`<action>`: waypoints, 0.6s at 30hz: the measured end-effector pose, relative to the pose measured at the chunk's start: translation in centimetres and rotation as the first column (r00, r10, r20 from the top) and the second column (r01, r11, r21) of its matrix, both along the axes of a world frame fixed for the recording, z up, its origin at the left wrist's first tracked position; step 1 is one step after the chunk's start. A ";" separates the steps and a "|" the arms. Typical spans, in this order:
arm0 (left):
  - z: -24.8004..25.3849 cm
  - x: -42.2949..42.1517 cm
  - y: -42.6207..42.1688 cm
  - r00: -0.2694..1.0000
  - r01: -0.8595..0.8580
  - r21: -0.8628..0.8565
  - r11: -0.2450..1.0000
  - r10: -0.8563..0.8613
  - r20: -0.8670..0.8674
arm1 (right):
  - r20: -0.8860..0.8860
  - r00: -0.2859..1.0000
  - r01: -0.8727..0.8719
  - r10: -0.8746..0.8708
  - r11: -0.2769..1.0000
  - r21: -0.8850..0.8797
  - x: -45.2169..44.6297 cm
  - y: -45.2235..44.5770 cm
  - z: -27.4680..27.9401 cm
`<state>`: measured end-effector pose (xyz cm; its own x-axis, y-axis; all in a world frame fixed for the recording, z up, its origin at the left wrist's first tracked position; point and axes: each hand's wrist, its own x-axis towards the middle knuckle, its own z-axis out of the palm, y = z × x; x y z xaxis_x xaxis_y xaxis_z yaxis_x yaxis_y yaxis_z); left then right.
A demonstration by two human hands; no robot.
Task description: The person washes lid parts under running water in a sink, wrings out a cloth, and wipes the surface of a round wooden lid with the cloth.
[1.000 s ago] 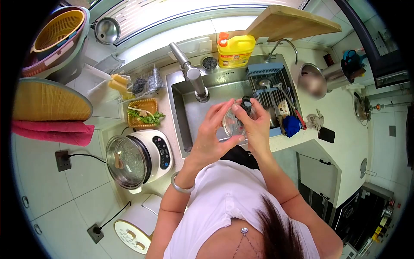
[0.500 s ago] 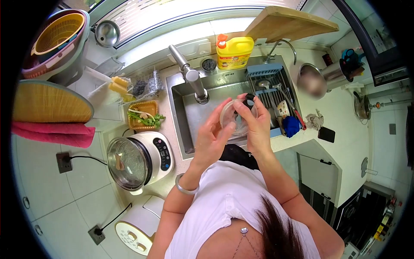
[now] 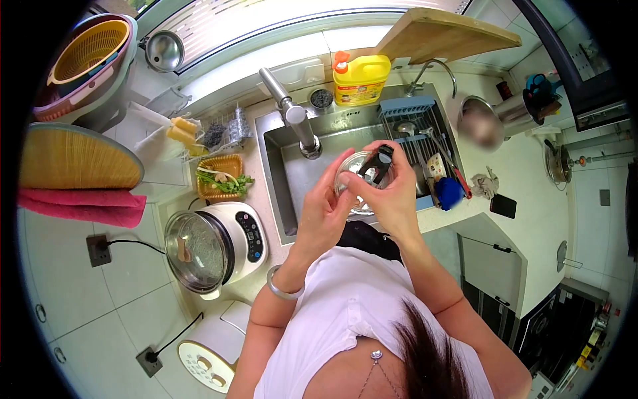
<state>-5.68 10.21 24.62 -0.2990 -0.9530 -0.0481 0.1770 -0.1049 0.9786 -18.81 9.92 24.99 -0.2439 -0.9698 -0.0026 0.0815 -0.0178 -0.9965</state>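
Clear container [image 3: 354, 164], turned, black piece [image 3: 381, 164] more exposed

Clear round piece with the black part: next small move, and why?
I'd ease the clear round piece slightly forward over the sink. The left hand and right hand both hold it, the latter also at the black part. In this view it overlaps the basin towards the near rim, so forward looks safer if it slips.
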 end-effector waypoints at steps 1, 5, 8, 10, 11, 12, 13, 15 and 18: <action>-0.4 0.4 -0.1 0.999 0.021 -0.025 0.999 -0.020 0.036 | -0.078 0.997 -0.028 0.026 0.999 -0.032 -0.2 -0.1 -0.1; -0.6 0.5 -0.1 0.997 0.046 -0.086 0.995 -0.040 0.071 | -0.181 0.981 -0.089 0.073 0.992 -0.086 -0.7 -0.1 0.1; -0.3 0.9 -0.4 0.989 0.117 -0.052 0.992 -0.112 0.096 | -0.093 0.996 0.007 -0.015 0.996 -0.088 0.1 0.2 0.6; 0.0 0.5 -0.6 0.989 0.148 -0.033 0.988 -0.148 0.022 | -0.056 0.996 0.069 -0.073 0.996 -0.055 0.4 0.3 -0.3; 0.2 0.3 -0.7 0.985 0.158 -0.032 0.987 -0.160 -0.059 | -0.019 0.991 0.133 -0.134 0.991 -0.019 0.5 0.3 -0.7; 0.4 0.1 -0.6 0.986 0.156 -0.032 0.987 -0.158 -0.060 | -0.068 0.984 0.158 -0.166 0.982 -0.107 0.5 0.0 -0.9; 0.6 -0.1 -0.4 0.984 0.142 -0.002 0.990 -0.141 -0.112 | -0.068 0.984 0.156 -0.164 0.982 -0.107 0.3 -0.2 -1.0; 0.5 0.0 -0.2 0.979 0.130 0.030 0.991 -0.123 -0.163 | -0.012 0.998 0.066 -0.067 0.996 -0.052 -0.1 -0.5 -1.2; 0.3 0.3 -0.1 0.980 0.140 -0.166 0.976 -0.113 0.162 | 0.019 1.000 0.003 -0.003 1.000 -0.006 0.0 -0.4 -0.4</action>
<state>-5.40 10.10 24.94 -0.4199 -0.9054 0.0631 0.0227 0.0591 0.9980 -18.78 9.48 24.59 -0.2465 -0.9691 -0.0012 0.1000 -0.0242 -0.9947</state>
